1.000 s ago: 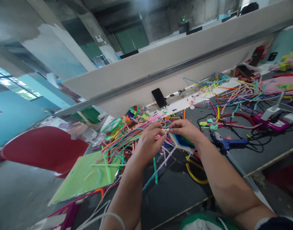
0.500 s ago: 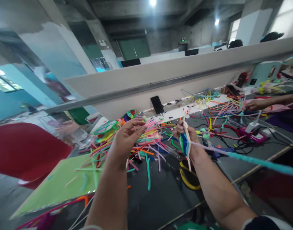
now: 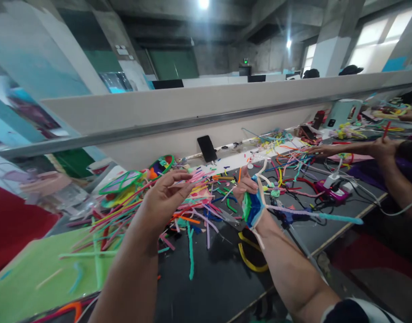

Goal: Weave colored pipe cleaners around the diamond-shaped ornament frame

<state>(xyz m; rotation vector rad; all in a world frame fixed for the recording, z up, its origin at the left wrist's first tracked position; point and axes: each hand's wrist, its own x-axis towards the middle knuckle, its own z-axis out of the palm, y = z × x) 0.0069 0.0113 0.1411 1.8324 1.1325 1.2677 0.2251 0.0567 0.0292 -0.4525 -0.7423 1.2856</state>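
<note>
My right hand point(image 3: 247, 185) is closed around a striped pipe-cleaner piece point(image 3: 254, 207) in green, blue and white, with a cream edge. A long lilac and turquoise stem point(image 3: 313, 214) sticks out from it to the right, across my wrist. My left hand point(image 3: 164, 197) is beside a pile of loose pipe cleaners point(image 3: 201, 190), fingers curved and slightly parted from the thumb. Pink stems lie just beyond its fingertips; no held thing shows between them. Short coloured offcuts lie scattered between both hands.
A phone point(image 3: 206, 149) leans against the low partition. At left are a green board point(image 3: 34, 264) and a clear bottle point(image 3: 59, 195). Yellow-handled scissors point(image 3: 251, 260) lie near the front. At right are a magenta power strip point(image 3: 335, 190), cables, and another person's hands point(image 3: 384, 148).
The view has swung right, so things sit further left. My right hand has turned the striped piece, showing more of its face. My left hand stays beside the pile.
</note>
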